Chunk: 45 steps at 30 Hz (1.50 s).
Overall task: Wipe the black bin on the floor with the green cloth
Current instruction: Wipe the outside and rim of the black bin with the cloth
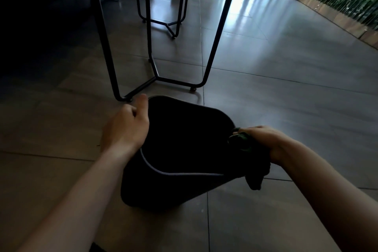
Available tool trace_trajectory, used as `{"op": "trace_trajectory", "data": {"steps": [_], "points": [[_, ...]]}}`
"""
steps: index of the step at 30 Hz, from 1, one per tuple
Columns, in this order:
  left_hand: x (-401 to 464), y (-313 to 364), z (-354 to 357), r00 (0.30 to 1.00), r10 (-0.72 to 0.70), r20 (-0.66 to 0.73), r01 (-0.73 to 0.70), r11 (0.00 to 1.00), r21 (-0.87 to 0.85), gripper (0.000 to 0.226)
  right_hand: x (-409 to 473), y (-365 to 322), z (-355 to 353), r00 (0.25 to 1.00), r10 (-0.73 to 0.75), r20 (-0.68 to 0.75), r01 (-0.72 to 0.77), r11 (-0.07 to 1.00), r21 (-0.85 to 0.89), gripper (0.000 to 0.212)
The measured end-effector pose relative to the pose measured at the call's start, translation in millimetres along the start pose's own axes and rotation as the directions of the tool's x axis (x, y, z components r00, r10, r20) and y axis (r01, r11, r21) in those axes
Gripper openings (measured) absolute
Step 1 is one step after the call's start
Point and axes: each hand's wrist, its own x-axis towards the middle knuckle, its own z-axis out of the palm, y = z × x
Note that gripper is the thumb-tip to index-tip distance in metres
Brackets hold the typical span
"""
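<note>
Bin, light, rigid: my left hand grips its rim; my right hand clutches soft green cloth.

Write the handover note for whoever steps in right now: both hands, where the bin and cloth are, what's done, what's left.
Left hand: grips the left rim of the black bin, fingers curled over the edge, steadying it.
Right hand: holds the bunched green cloth against the bin's right rim; a tail of cloth hangs down outside the wall.
Bin: on the tiled floor, just in front of the black table legs, opening towards the camera.
Done: bin held, cloth at the rim. How much has been wiped cannot be told; the bin is too dark.
Left: probably wipe around the rim and the walls.
</note>
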Motion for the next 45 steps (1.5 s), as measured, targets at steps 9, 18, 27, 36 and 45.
{"op": "trace_trajectory", "data": {"steps": [9, 18, 27, 36, 45], "points": [[6, -10, 24, 0.971, -0.034, 0.236, 0.096, 0.961, -0.260, 0.062, -32, -5, 0, 0.995, -0.094, 0.045, 0.086, 0.984, 0.158, 0.007], [3, -19, 18, 0.978, -0.025, 0.206, 0.027, 1.000, -0.006, 0.065, -34, 2, 19, 0.975, -0.222, 0.012, 0.222, 0.975, 0.028, 0.015], [-11, -26, 23, 0.993, 0.050, 0.103, -0.080, 0.946, 0.316, 0.108, -35, -3, 39, 0.942, -0.327, -0.077, 0.268, 0.871, -0.412, 0.057], [-13, -24, 14, 0.984, 0.111, 0.137, -0.152, 0.927, 0.343, 0.114, -45, 4, 37, 0.942, -0.317, -0.113, 0.274, 0.918, -0.287, 0.063], [-65, 47, 19, 0.651, 0.689, 0.317, -0.606, 0.724, -0.329, 0.107, -69, -14, 18, 0.967, -0.216, -0.133, 0.249, 0.906, 0.341, 0.051]]}}
